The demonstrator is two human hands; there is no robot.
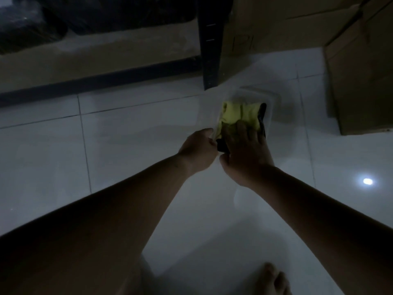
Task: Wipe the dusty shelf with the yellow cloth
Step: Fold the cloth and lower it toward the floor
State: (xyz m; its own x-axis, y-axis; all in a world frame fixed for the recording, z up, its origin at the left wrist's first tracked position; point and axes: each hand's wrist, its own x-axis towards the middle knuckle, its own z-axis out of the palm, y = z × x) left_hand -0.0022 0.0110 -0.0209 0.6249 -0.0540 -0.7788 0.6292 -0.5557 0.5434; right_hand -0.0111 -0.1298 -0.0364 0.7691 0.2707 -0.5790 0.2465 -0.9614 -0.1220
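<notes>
The yellow cloth [240, 112] lies crumpled in a clear plastic container [274, 99] on the floor, beside a dark item [262, 116] in the same container. My right hand [244, 150] reaches into the container, its spread fingers resting on the near part of the cloth and the thumb held apart. My left hand [200, 150] grips the container's near left rim. The shelf [106, 54] is a low pale board with a dark front rail, at the upper left, and its dark slotted post [210, 50] stands just behind the container.
Dark bags [32, 24] sit on the shelf. Cardboard boxes stand behind the post [265, 24] and at the right [361, 71]. The room is dim, with a white tiled floor [127, 135] and a light glare [368, 181]. My bare foot [274, 279] is at the bottom.
</notes>
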